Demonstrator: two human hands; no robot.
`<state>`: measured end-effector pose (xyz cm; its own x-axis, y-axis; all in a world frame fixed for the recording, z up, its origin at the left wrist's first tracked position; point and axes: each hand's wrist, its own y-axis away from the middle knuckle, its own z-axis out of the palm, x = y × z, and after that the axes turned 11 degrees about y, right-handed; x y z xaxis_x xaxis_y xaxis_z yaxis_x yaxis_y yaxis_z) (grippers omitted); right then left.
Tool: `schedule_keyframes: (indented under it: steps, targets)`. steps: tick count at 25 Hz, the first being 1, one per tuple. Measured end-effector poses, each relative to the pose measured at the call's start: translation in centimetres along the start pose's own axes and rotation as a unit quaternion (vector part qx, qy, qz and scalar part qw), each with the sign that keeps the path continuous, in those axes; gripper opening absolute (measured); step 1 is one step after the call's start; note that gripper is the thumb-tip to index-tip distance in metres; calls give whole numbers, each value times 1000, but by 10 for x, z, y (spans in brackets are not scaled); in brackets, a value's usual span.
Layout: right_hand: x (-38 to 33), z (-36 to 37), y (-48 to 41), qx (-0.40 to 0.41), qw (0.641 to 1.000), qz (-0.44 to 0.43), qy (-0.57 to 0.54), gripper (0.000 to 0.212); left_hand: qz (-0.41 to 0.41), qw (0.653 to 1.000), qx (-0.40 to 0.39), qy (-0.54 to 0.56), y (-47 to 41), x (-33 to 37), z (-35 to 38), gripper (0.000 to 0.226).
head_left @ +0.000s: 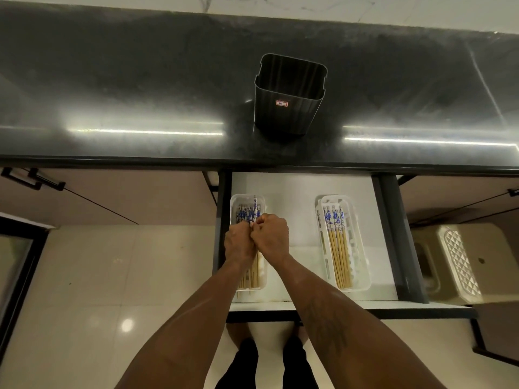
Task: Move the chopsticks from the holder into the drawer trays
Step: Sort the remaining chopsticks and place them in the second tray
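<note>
Apparently the task is almost at its end. The black holder (289, 94) stands on the dark counter (140, 80), and from above its inside looks empty — no chopstick shows over the rim. In the open drawer (303, 186) two white trays lie well apart. The right tray (362, 248) already carries a neat row of chopsticks (338, 248). Over the left tray (234, 199) both hands meet, touching each other: the left hand (240, 244) and the right hand (271, 237) have their fingers curled and pressed together on the chopsticks in the left tray (247, 213). Whether they pinch one pair or only push the bundle straight, I cannot tell. I judge that only this last arranging — and maybe closing the drawer — is left.
</note>
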<state>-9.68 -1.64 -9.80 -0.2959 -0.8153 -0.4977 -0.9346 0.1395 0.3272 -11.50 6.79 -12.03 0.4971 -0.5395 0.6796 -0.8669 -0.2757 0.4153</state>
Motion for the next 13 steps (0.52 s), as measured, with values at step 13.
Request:
schedule_keyframes:
  steps: [13]
  targets:
    - [4, -2, -2, -13, 1000, 5, -3, 13, 36, 999, -33, -19, 0, -5, -7, 23]
